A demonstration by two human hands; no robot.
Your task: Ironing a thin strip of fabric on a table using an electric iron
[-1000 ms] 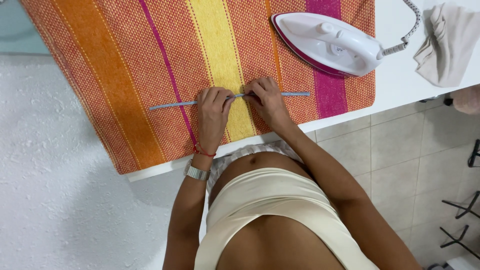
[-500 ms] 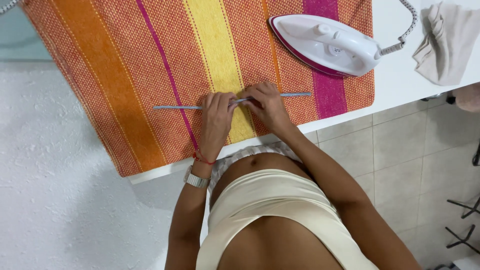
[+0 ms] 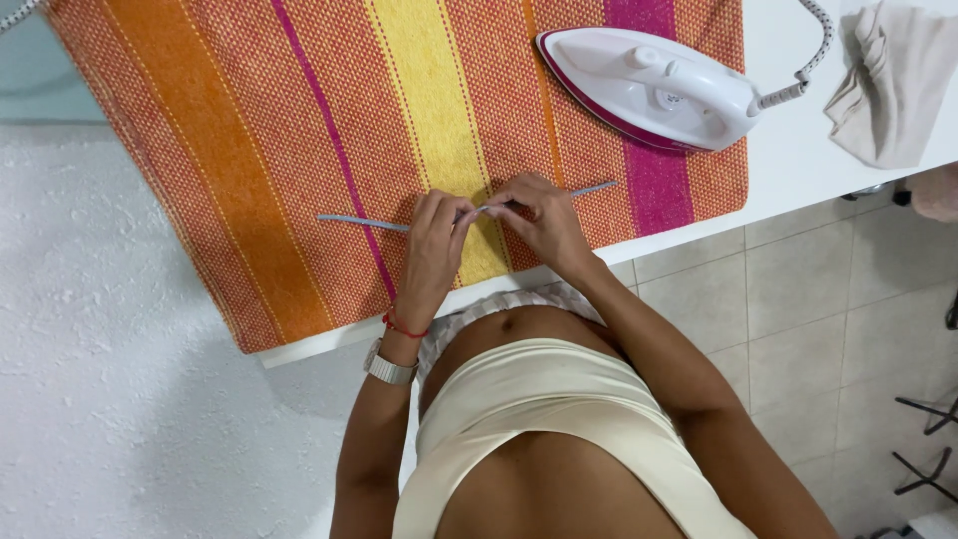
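i saw a coarse woven cloth [image 3: 249, 150], matt and visibly ribbed, striped in orange, yellow, red and magenta. the thin grey strip [image 3: 364, 221] pinched across it looked like soft, flat fabric, dull in finish. the iron [image 3: 649, 90] was smooth glossy plastic, white over a magenta edge, and its cord [image 3: 813, 40] had a braided, speckled textile sheath. the surface [image 3: 798, 150] beneath read as smooth, plain white. a beige rag [image 3: 888, 80] lay crumpled, soft and matt. the wall [image 3: 100, 419] was rough white plaster; the floor [image 3: 798, 289] was smooth pale tile.
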